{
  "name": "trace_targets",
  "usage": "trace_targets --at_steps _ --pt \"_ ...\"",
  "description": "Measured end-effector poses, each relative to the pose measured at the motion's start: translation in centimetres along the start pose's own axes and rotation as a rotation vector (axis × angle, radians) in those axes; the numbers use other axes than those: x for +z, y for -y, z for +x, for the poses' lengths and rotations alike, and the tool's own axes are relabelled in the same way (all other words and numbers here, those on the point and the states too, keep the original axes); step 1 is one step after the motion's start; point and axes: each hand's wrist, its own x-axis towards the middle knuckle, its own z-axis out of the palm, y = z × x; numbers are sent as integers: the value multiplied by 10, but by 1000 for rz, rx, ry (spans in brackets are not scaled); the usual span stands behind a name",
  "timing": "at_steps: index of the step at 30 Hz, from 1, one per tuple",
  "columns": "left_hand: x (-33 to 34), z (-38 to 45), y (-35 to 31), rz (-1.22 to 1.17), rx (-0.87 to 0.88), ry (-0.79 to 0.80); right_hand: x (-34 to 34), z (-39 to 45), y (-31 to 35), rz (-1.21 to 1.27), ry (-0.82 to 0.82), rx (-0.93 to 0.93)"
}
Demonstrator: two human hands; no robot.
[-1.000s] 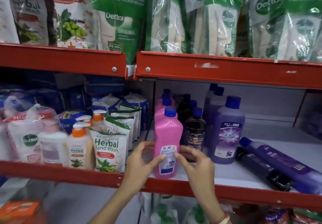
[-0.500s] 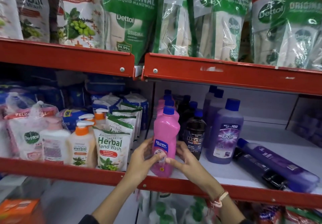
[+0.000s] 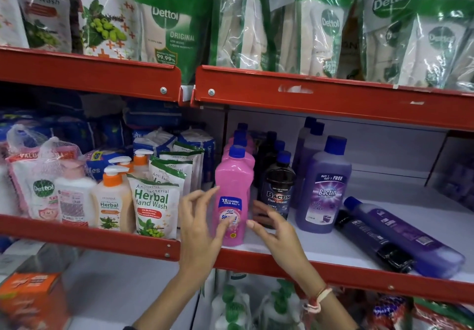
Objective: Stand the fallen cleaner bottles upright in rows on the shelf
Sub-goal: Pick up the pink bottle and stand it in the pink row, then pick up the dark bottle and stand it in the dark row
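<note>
Since half a second ago, both my hands opened off pink cleaner bottle [image 3: 234, 196]; label now faces front. Left hand [image 3: 198, 223] fingers spread, thumb tip touching label, no grasp. Bottle upright at shelf [image 3: 333, 273] front edge, heading pink row. Right hand [image 3: 275, 229] open just beside it. Black Bactin bottle [image 3: 278, 188], purple Bactin bottle [image 3: 323, 188] upright. Two fallen bottles at right: black [image 3: 372, 242], purple [image 3: 407, 237].
</note>
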Motion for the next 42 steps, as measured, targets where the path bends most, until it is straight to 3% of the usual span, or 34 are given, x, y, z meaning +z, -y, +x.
trace_targets --at_steps 5,8,12,17,22,29,36,42 --pt "43 0 -43 -36 170 153 -56 -12 -4 -71 -103 -24" --pt "85 -10 -60 -95 82 323 -104 -22 -16 -282 -267 40" --pt "150 -24 -83 -73 -160 620 -175 -39 -40 -664 -470 250" --pt "222 -28 -111 -32 -388 799 -230 -40 -71 -917 -288 414" --pt "265 -21 -124 -189 -718 675 -247 -33 -70 -969 -111 375" --pt "269 -22 -133 -490 -842 562 -256 -42 -58 -745 -87 362" --pt "243 -20 -152 -457 -492 484 -264 -47 -66 -28 -161 244" --pt "197 -18 -126 -589 -466 477 -230 -43 -70 154 -229 206"
